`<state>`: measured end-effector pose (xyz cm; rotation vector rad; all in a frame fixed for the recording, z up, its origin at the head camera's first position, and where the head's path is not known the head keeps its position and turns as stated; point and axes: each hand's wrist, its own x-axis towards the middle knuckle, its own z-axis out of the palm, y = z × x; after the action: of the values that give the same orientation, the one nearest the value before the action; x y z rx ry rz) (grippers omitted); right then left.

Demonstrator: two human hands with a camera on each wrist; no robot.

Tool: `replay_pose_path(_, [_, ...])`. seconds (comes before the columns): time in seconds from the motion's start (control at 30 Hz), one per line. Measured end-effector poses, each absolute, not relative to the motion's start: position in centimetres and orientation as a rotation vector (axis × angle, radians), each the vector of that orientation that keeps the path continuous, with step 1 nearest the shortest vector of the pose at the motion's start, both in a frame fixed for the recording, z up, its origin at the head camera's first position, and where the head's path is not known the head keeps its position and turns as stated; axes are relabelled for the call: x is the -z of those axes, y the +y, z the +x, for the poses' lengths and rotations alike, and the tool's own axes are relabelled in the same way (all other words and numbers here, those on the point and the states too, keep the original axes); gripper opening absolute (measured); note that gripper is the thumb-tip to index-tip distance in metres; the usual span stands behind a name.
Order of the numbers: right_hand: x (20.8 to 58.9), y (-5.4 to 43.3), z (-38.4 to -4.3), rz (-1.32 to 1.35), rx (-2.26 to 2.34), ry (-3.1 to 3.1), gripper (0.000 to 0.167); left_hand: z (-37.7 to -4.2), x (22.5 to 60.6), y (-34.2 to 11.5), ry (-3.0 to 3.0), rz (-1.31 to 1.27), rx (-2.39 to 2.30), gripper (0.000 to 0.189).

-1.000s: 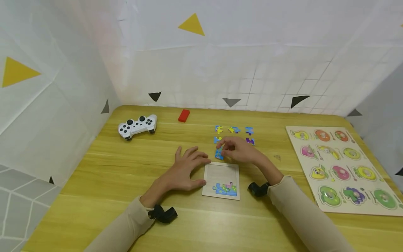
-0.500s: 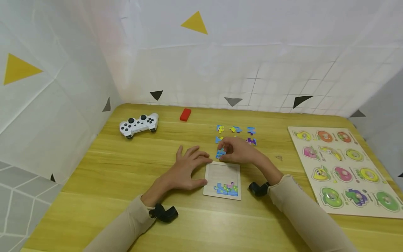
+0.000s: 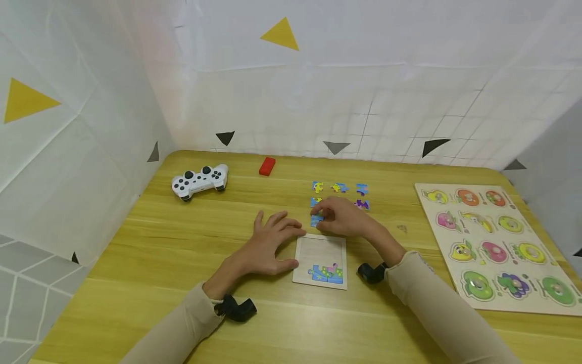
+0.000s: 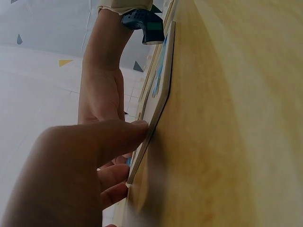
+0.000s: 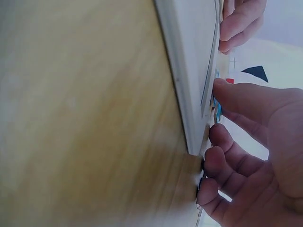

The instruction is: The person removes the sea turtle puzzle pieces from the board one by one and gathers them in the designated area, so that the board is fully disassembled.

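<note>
My left hand rests at the left side of a small square wooden puzzle tray. Its thumb touches the tray's left edge and a fingertip is at the far left corner; the other fingers are spread. Joined blue, green and pink puzzle pieces lie along the tray's near side. Just beyond the tray, my right hand pinches a blue puzzle piece between thumb and fingers, partly hiding it. In the right wrist view that hand's thumb is close to the tray's far edge.
Several loose puzzle pieces lie beyond the right hand, some partly covered by it. A large fruit puzzle board occupies the right side. A white game controller and a red block lie toward the back left.
My right thumb and fingers have closed on the blue puzzle piece, which has shifted slightly away from the tray. The left hand and the tray stay put.
</note>
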<state>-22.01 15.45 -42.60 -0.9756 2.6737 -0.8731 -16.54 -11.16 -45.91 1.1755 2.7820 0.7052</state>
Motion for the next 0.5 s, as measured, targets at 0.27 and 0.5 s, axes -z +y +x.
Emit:
replay_pose_path(0.27, [42.48, 15.37, -21.97, -0.981, 0.822, 2.709, 0.030, -16.51, 45.91, -11.22, 2.782, 1.165, -0.700, 0.065])
replay_pose_path(0.5, [42.54, 15.44, -21.99, -0.997, 0.814, 2.720, 0.030, -16.52, 45.90, -11.18, 2.782, 1.167, -0.700, 0.065])
